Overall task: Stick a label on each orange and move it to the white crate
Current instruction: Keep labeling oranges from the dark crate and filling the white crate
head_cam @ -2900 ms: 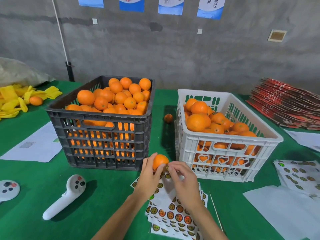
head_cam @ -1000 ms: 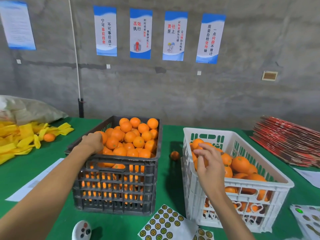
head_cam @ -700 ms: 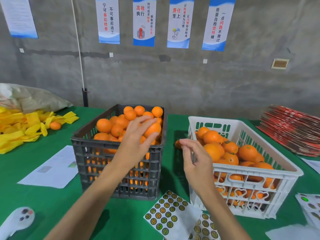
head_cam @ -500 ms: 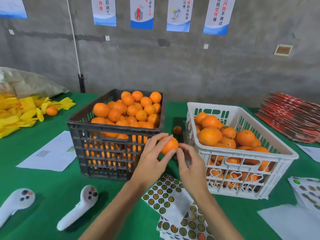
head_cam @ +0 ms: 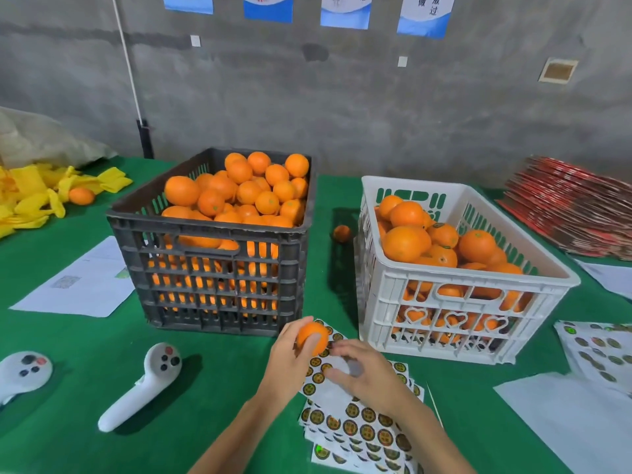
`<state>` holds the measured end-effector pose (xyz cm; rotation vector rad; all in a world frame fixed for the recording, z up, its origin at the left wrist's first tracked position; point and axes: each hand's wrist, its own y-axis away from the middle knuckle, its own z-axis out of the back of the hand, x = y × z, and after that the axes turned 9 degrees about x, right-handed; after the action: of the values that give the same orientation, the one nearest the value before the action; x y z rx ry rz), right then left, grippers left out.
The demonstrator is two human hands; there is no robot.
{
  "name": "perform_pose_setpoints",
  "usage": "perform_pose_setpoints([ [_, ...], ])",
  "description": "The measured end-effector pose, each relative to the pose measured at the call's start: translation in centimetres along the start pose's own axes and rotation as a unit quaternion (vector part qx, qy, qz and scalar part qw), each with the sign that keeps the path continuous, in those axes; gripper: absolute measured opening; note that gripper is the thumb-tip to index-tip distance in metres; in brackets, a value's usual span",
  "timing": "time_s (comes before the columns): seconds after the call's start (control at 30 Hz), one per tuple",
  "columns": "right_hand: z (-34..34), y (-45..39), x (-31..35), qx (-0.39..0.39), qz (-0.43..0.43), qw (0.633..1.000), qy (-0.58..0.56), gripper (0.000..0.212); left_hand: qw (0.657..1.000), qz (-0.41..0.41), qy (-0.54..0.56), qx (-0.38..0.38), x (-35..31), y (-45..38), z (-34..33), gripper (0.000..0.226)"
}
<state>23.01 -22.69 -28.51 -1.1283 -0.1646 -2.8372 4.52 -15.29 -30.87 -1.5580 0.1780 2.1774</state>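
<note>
My left hand (head_cam: 285,362) grips one orange (head_cam: 313,336) just above the stack of label sheets (head_cam: 359,420) on the green table. My right hand (head_cam: 364,371) lies on the top sheet, fingertips at the labels beside the orange and thumb pressing the blank part. No label shows between its fingers. The dark grey crate (head_cam: 212,229), heaped with oranges, stands behind my left hand. To the right is the white crate (head_cam: 478,276), holding several oranges.
A loose orange (head_cam: 341,233) sits between the crates. Two white controllers (head_cam: 140,384) (head_cam: 24,371) lie front left. Papers (head_cam: 78,285) (head_cam: 574,422) and another label sheet (head_cam: 602,347) flank the crates. Yellow wrappers (head_cam: 30,196) are far left, red cartons (head_cam: 574,213) far right.
My right hand let go of the last orange into the white crate while my left hand took a new one from the dark crate. Both hands then came down to the label sheets.
</note>
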Motion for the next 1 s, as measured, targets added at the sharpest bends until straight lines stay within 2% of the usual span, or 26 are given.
perform_pose_setpoints([
  [0.1, -0.3, 0.1, -1.1, -0.001, -0.009, 0.999, 0.031, 0.066, 0.999, 0.032, 0.016, -0.01, 0.3, -0.1, 0.2, 0.034],
  [0.2, 0.4, -0.5, -1.0, -0.043, -0.021, 0.994, 0.097, 0.07, 0.999, 0.037, 0.022, -0.011, 0.5, 0.0, 0.2, 0.036],
  [0.33, 0.8, -0.8, -0.6, -0.023, -0.005, 0.979, 0.204, 0.073, 1.0, 0.028, 0.012, -0.001, 0.5, 0.2, 0.2, 0.031],
  [0.4, 0.7, -0.6, -0.6, -0.019, 0.001, 0.976, 0.216, 0.069, 1.0, 0.024, 0.01, -0.005, 0.5, 0.2, 0.1, 0.03],
  [0.53, 0.5, -0.5, -0.6, -0.045, 0.006, 0.985, 0.164, 0.052, 1.0, 0.024, 0.007, -0.015, 0.5, 0.3, 0.2, 0.036],
  [0.67, 0.1, -1.2, -0.4, -0.091, -0.036, 0.995, 0.018, 0.021, 0.999, 0.031, 0.012, -0.021, 0.4, 0.4, 0.3, 0.047],
  [0.73, 0.0, -1.4, -0.3, -0.102, -0.048, 0.993, -0.031, 0.012, 0.999, 0.039, 0.022, -0.026, 0.4, 0.4, 0.3, 0.049],
  [0.83, -0.1, -1.6, 0.0, -0.108, -0.065, 0.992, -0.032, 0.015, 0.998, 0.047, 0.023, -0.024, 0.4, 0.3, 0.3, 0.052],
  [1.0, 0.1, -1.7, 0.4, -0.109, -0.076, 0.991, 0.032, 0.021, 0.998, 0.051, 0.018, -0.021, 0.5, 0.3, 0.2, 0.051],
])
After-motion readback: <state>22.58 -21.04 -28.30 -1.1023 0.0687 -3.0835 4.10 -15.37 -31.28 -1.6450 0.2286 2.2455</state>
